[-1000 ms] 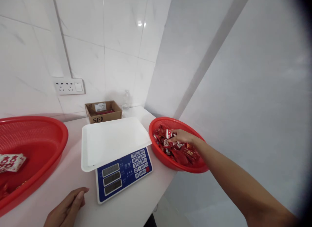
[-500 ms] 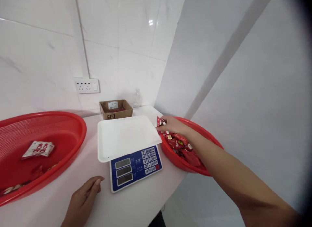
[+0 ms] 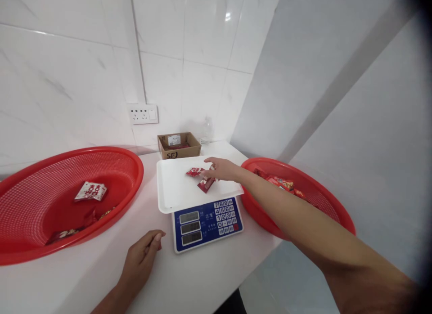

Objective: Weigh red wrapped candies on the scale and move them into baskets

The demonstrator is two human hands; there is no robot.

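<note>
My right hand [image 3: 221, 169] is over the white tray [image 3: 175, 195] of a blue-and-white digital scale [image 3: 208, 224], its thumb and forefinger apart. Just under and beside the fingers lie a small red-and-white snack packet [image 3: 195, 172] and a dark red snack packet [image 3: 205, 184], both on the tray. Part of the dark red one is covered by the fingers. My left hand [image 3: 143, 255] rests on the white table to the left of the scale, fingers curled and thumb pressed against them, with nothing visible in it.
On the left stands a large red basket [image 3: 130, 188] holding a white packet with red print [image 3: 91, 191] and several others. A second red basket [image 3: 332, 210] with red packets sits right of the scale. Behind are a cardboard box [image 3: 184, 150] and a clear bottle [image 3: 207, 127] by the wall.
My right hand has moved left from the right basket to above the scale tray, and the packets now lie there. The view has shifted slightly left; my left hand stays beside the scale.
</note>
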